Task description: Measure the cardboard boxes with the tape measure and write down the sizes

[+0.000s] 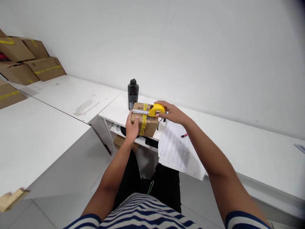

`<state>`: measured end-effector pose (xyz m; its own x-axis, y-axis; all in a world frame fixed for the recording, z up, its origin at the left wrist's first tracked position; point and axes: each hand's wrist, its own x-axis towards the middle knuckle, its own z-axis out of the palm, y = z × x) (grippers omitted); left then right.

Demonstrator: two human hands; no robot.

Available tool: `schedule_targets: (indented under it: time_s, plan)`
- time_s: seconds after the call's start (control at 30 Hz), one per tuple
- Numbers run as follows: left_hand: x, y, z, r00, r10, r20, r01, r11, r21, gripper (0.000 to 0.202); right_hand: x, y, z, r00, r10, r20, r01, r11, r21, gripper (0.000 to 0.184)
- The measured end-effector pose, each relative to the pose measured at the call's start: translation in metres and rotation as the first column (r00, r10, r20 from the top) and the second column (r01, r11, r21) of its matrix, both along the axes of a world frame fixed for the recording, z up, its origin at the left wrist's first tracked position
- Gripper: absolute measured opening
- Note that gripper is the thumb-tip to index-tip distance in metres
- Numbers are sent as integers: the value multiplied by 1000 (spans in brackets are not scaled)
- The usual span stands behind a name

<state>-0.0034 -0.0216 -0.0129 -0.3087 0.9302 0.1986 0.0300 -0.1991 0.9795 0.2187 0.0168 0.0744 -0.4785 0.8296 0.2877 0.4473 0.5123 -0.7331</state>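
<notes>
A small brown cardboard box (pixel 149 128) with yellow tape round it is held up at the front edge of the white table. My left hand (pixel 132 126) grips its left side, thumb on the near face and fingers at the upper left corner. Across the top of the box lies the white, numbered blade of a yellow tape measure (pixel 156 110), drawn out toward the left hand. My right hand (pixel 172 112) is closed round the tape measure's case, at the box's right end. A black strap hangs from the case. The box's underside is hidden.
Behind the box stands a black bottle (pixel 132 93). Printed sheets (pixel 176 148) overhang the table edge on the right, with a red pen (pixel 184 135) on them. Taped cartons (pixel 45 68) are stacked at far left. Below the tabletop, a shelf (pixel 149 147) holds dark items.
</notes>
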Motion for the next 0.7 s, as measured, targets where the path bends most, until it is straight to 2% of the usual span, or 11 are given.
schedule_targets:
  time_s: [0.2,0.3,0.4,0.5,0.6,0.7]
  plan:
    - [-1,-1,-1,1000,-24,6,24,999,32,58,-69,2,1,995,31,100,-45,989,138,66]
    - [-2,-4,-1,999,-43,-20,44,998,39,60,-84,3,-1,994,52,99,-69,981,179,66]
    - [-3,-7,-1,998,-54,-43,54,998,15,65,-78,2,-7,998,-7,68,-8,975,223,64]
    - [-6,-6,1,999,-44,-27,43,998,-34,67,-58,1,-16,986,-168,9,162,963,217,67]
    - [-7,-6,1,999,-38,-15,36,995,-89,62,-37,3,-26,932,-348,-97,358,925,127,67]
    - [-7,-12,-4,997,38,-60,-40,999,-30,55,-25,7,-36,865,-439,-243,456,890,15,62]
